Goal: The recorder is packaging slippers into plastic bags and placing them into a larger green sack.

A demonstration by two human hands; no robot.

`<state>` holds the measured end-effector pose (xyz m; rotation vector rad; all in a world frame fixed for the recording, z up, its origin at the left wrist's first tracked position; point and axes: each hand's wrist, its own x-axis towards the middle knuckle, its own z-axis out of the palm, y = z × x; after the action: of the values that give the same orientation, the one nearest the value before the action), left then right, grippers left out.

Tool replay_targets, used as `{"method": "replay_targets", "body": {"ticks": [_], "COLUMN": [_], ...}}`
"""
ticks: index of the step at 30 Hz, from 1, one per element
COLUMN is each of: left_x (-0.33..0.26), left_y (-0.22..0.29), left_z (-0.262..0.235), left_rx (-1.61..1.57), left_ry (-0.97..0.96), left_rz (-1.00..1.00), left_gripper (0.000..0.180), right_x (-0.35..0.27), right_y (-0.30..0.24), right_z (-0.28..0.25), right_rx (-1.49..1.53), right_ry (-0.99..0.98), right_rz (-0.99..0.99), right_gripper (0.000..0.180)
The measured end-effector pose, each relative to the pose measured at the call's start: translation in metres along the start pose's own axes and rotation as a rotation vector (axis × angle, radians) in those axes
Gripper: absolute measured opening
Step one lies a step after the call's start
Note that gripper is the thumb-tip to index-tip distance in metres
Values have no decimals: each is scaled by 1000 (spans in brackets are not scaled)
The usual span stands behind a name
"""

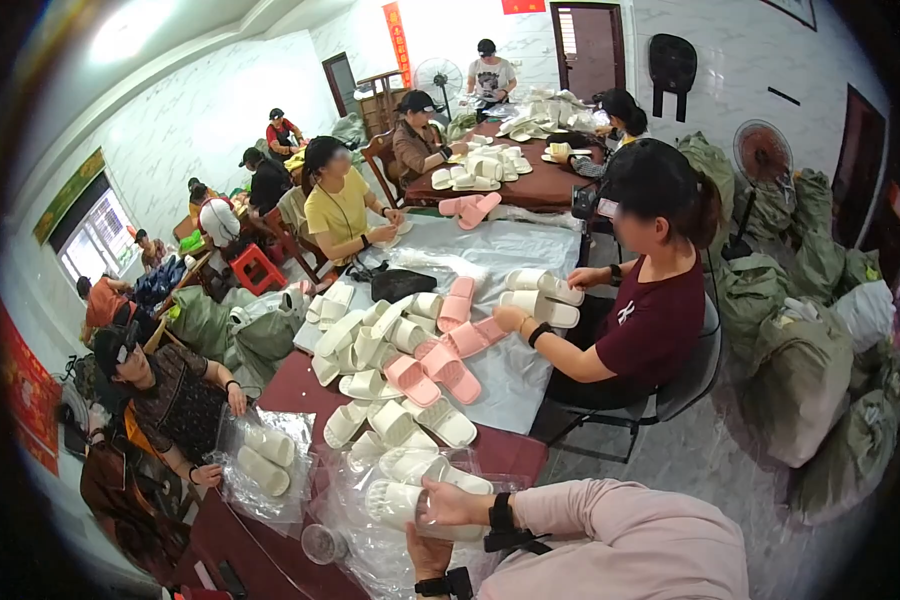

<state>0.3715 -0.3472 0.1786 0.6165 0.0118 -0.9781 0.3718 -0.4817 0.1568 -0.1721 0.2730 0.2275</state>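
Near the table's front edge, my right hand (454, 503) grips a cream slide slipper (392, 503) around its middle, behind the strap. My left hand (429, 552) holds the same slipper from below, at its near edge. Just beyond it lies another cream slipper (412, 463), its sole partly behind the held one. Crumpled clear plastic bags (355, 508) spread beneath and to the left of my hands. Farther up the table is a heap of cream slippers (348, 345), with several pink slippers (444, 368) at its right side.
A clear round container (324, 544) stands left of my hands. At the left, a co-worker's hands touch a bagged pair of cream slippers (266, 460). Another at the right handles cream slippers (538, 298). Large green sacks (805, 375) crowd the right; a red stool (257, 268) stands left.
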Motion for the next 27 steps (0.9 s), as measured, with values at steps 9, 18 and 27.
{"method": "replay_targets", "body": {"ticks": [9,18,27], "left_x": [7,14,12], "left_y": [2,-10,7], "left_z": [-70,-120,-101], "left_rx": [-74,-100,31], "left_ry": [250,440,247], "left_rz": [30,-115,-247], "left_gripper": [41,35,47], "right_x": [-5,-6,-9], "right_y": [-5,-15,-23], "right_z": [6,-22,-32], "right_rx": [-170,-225,-1459], "right_ry": [273,273,310], "right_rz": [76,128,-432], "right_gripper": [37,36,33]}}
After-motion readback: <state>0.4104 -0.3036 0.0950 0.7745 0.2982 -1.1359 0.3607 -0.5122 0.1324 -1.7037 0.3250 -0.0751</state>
